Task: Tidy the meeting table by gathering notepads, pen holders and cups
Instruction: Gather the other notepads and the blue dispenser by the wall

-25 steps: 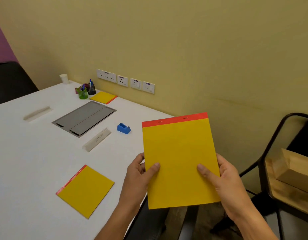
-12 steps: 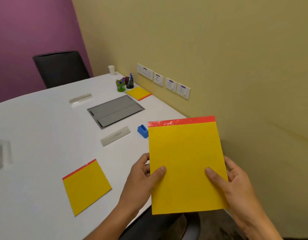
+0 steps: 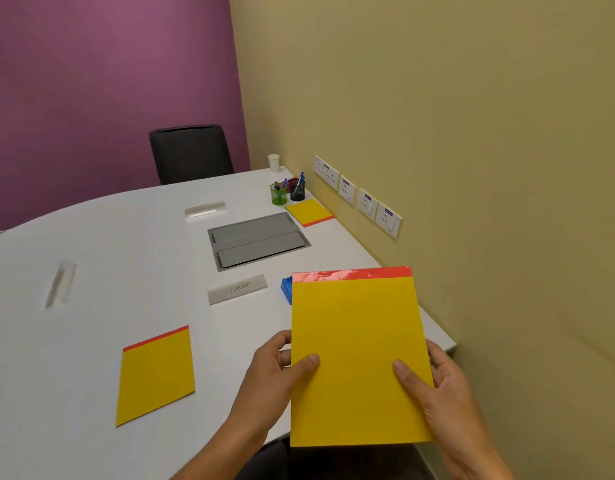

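Note:
I hold a yellow notepad with a red top strip (image 3: 358,355) upright over the table's near right corner. My left hand (image 3: 276,368) grips its left edge and my right hand (image 3: 441,382) grips its right edge, thumbs on the front. A second yellow notepad (image 3: 157,374) lies flat on the white table (image 3: 91,271) to the left. A third notepad (image 3: 309,212) lies by the wall, next to a green pen holder (image 3: 278,194) and a black mesh pen holder (image 3: 297,191). A white paper cup (image 3: 273,162) stands in the far corner.
A grey cable hatch (image 3: 257,240) is set into the table's middle. A name plate (image 3: 237,289), two clear plates (image 3: 204,209) (image 3: 60,284) and a partly hidden blue tape dispenser (image 3: 286,289) lie around it. A black chair (image 3: 190,154) stands behind; wall sockets (image 3: 358,195) line the right wall.
My view has swung left, bringing the purple wall and black chair into sight. The held notepad has stayed between both hands, now over the table corner.

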`<control>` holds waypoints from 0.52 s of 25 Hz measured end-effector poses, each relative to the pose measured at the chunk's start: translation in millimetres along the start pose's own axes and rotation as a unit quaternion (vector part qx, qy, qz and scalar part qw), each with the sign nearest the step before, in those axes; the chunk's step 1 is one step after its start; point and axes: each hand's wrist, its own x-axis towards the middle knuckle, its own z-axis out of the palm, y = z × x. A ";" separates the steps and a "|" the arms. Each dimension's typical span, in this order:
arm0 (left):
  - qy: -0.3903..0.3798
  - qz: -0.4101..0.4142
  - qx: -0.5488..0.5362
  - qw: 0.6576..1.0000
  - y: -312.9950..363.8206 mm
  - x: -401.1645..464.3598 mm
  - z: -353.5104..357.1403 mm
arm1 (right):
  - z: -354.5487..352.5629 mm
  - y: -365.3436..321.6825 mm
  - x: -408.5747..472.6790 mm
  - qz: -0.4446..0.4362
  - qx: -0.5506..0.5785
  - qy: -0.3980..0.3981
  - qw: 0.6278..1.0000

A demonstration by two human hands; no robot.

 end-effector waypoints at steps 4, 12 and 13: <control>0.028 -0.027 -0.015 0.999 -6.7 41.1 15.5 | -16.4 8.2 55.2 0.013 -0.037 -0.028 0.999; 0.045 -0.058 -0.035 0.997 -8.7 156.4 45.0 | -46.6 -10.7 180.0 0.015 -0.111 -0.059 0.992; 0.052 -0.057 -0.030 0.997 -7.8 172.7 48.0 | -50.7 -16.0 198.7 0.014 -0.112 -0.064 0.992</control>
